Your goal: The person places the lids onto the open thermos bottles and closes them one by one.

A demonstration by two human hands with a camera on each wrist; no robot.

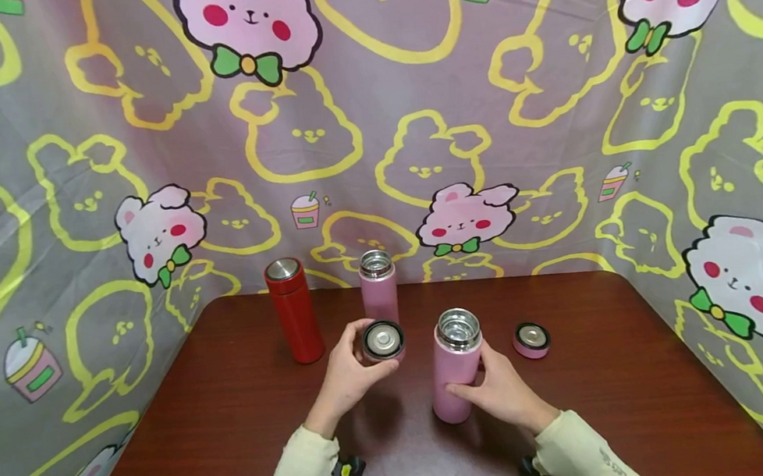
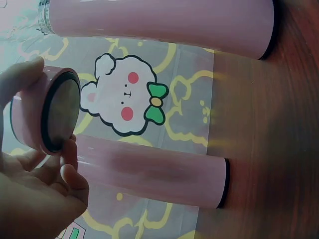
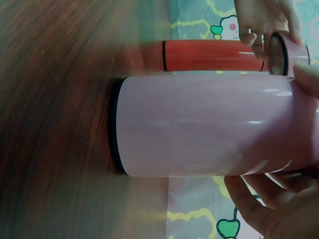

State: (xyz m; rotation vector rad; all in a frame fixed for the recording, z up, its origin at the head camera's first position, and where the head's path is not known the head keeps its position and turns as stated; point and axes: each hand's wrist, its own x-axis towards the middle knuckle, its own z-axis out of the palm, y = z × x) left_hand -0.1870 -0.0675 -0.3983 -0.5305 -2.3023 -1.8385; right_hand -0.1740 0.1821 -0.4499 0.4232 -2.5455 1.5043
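My left hand (image 1: 349, 375) holds a pink bottle lid (image 1: 384, 341) by its sides, its silver inner face turned up in the head view. The same lid (image 2: 47, 109) shows close up in the left wrist view, between thumb and fingers. My right hand (image 1: 500, 385) grips an uncapped pink thermos bottle (image 1: 456, 379), thumb in front and fingers behind. Its steel mouth faces up, and it stands upright with its base at the table. In the right wrist view the bottle (image 3: 199, 127) fills the middle, with the right hand (image 3: 284, 204) wrapped around its upper part.
A second uncapped pink thermos (image 1: 379, 289) stands behind the left hand. To its left is a red thermos (image 1: 297, 318) with its cap on. Another pink lid (image 1: 531, 340) lies inner side up on the brown table (image 1: 233, 420), right of the held bottle. A patterned cloth (image 1: 365, 91) hangs behind.
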